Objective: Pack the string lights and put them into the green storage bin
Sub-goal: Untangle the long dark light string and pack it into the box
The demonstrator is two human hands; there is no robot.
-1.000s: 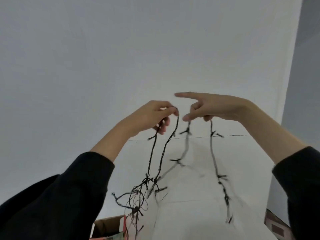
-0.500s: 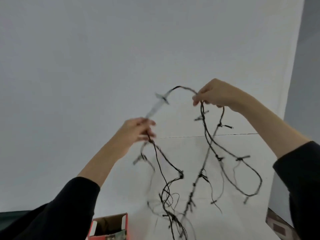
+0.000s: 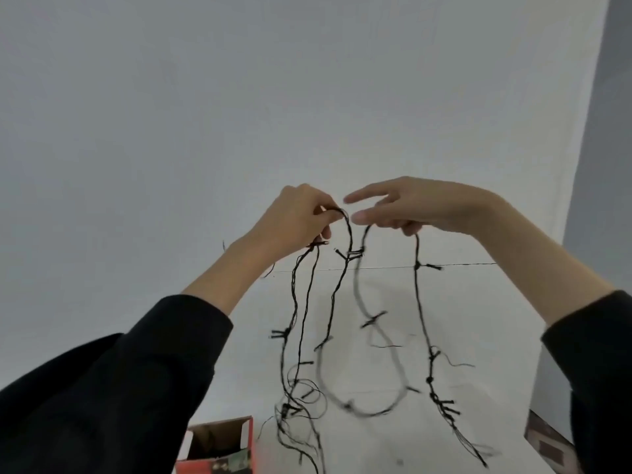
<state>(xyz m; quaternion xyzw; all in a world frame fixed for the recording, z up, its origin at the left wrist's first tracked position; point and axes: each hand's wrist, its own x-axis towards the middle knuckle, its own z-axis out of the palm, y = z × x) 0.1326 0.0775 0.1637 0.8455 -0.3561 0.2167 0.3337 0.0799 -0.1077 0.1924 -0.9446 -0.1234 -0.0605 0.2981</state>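
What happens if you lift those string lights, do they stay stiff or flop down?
Probably floppy: the string lights hang in limp loops from the left hand and right hand. Likely light, since a few fingers hold them up. They may snag easily: little bulbs stick out sideways and strands bunch low down.

The one camera rides on the person's head and faces forward at a white wall (image 3: 205, 114), with the table (image 3: 485, 319) low in frame. It is close: the left hand (image 3: 297, 220) and right hand (image 3: 424, 206) sit mid-frame, the lights (image 3: 419, 302) hang to the bottom edge, and black sleeves (image 3: 119, 388) fill both lower corners.
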